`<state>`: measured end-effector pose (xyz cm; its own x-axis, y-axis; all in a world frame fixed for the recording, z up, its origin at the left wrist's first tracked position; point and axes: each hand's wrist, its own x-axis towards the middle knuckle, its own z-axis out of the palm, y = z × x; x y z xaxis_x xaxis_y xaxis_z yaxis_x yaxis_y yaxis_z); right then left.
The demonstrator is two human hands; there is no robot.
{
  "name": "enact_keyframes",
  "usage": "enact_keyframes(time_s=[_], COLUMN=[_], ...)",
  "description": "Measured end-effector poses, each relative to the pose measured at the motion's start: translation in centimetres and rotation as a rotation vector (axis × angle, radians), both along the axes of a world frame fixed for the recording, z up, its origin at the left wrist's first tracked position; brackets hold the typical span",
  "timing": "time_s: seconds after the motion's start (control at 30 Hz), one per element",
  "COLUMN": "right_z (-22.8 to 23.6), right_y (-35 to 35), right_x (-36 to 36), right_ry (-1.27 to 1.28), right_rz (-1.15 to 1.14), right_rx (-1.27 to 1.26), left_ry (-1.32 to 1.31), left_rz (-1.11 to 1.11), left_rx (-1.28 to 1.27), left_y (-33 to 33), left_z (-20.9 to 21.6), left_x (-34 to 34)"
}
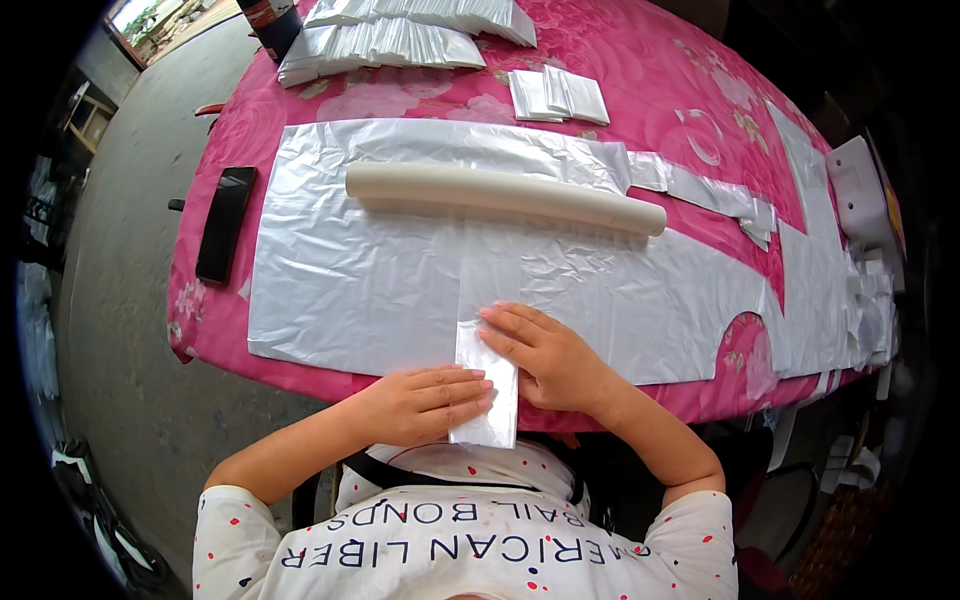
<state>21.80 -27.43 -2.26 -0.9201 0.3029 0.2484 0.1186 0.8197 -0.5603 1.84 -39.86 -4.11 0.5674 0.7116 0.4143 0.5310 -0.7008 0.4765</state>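
Observation:
A narrow folded strip of thin, shiny white plastic (485,430) lies at the table's near edge. My left hand (425,402) rests on it from the left, fingers stretched out flat and together. From the right, my right hand (548,352) lays its extended fingers over the strip's upper end, and its thumb is partly hidden. Both hands press on the plastic rather than grasp it. Beyond them spreads a large white plastic sheet (340,290) with a curved cut-out and straps, shaped like an apron. A pale tube (500,198) lies across it.
Stacks of folded white plastic (385,50) sit at the far left, with a smaller pile (558,95) beside them. A dark bottle (270,25) stands at the corner. A black phone (226,225) lies left on the pink tablecloth (215,330). More plastic (820,300) hangs at the right.

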Motion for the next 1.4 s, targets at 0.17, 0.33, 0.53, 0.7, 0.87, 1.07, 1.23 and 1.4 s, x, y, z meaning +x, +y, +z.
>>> enact_keyframes(time_s=[0.17,0.33,0.53,0.7,0.87,1.07,1.23,1.4], right_z=[-1.1,-0.3,0.5,1.3,0.6,0.8,-0.6,0.1], right_y=[-0.2,0.4,2.3,2.9,2.3,0.9,1.7,4.2], right_x=[-0.1,-0.1,-1.7,-2.8,-2.7,-1.6,-0.3,-1.2], right_ry=[0.077,0.087,-0.048,-0.146,-0.11,-0.104,0.113,0.025], right_rz=[-0.114,-0.172,-0.511,-0.628,-0.608,-0.7,-0.337,-0.056], right_rx=[0.159,0.045,-0.56,-0.802,-0.567,-0.318,0.297,0.14], left_ry=[0.198,0.078,-0.428,-0.001,0.307,0.313,0.172,0.087], left_rz=[0.257,0.376,0.599,0.546,0.512,0.534,0.55,0.574], left_rx=[-0.105,-0.093,-0.65,-0.156,-0.232,-0.207,-0.135,-0.11], left_y=[2.0,2.9,4.9,3.9,3.4,3.2,4.5,5.4], left_z=[1.0,1.1,2.6,1.3,0.3,0.2,0.5,1.1], left_x=[0.3,0.7,0.5,1.2,3.4,3.2,2.5,2.4])
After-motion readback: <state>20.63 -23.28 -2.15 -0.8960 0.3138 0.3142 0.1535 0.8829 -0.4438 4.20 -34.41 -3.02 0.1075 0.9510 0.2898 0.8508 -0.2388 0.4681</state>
